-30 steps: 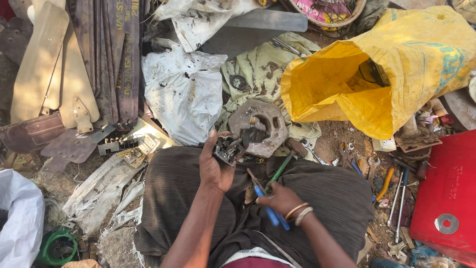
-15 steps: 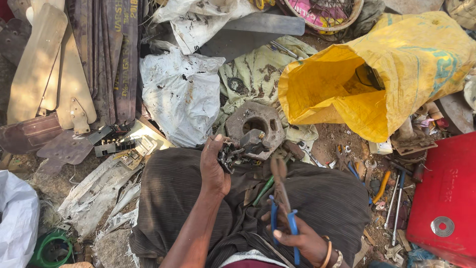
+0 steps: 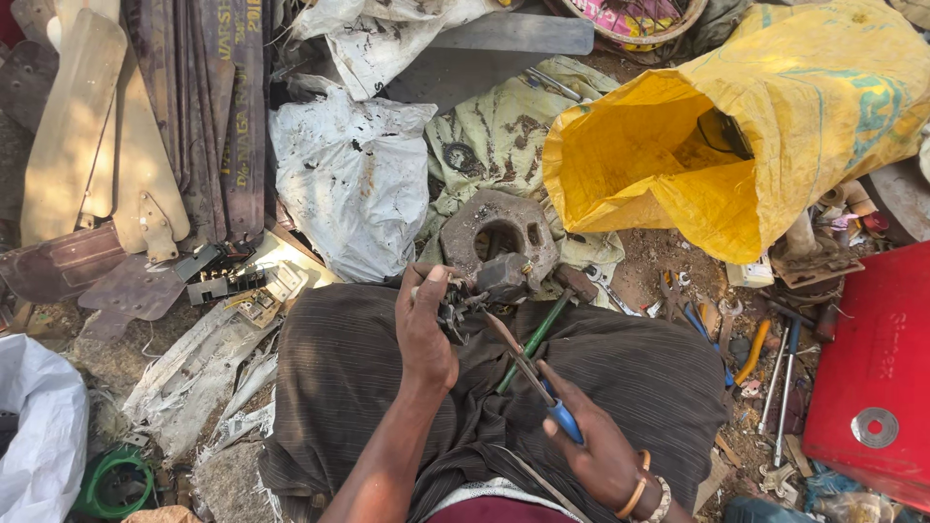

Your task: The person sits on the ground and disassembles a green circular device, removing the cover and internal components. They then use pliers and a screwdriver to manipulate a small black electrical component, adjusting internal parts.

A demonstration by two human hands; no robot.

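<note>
The left hand (image 3: 424, 329) sits just below the centre of the view, its grip clenched around a small dark metal part (image 3: 489, 281) with bits of wire hanging from it, held above the lap at about 12 o'clock from the knuckles. The right hand (image 3: 593, 447), at 5 o'clock from the left, has its grip closed around blue-handled pliers (image 3: 531, 376), whose rusty nose points up toward 11 o'clock and ends just beside the metal part; whether the tip touches it cannot be told. A green-handled screwdriver (image 3: 535, 335) lies across the dark striped cloth (image 3: 339, 378) over the legs, crossing under the pliers.

Directly at 12 o'clock from the metal part, on the ground, rests a round rusty casting (image 3: 496, 232) with a hole in its middle. At 2 o'clock lies an open yellow woven sack (image 3: 775, 126). A crumpled white plastic bag (image 3: 354, 174) lies at 10 o'clock, with flat fan blades (image 3: 107, 145) further left. At 3 o'clock, loose hand tools (image 3: 765, 358) are scattered on the dirt beside a red box (image 3: 872, 378).
</note>
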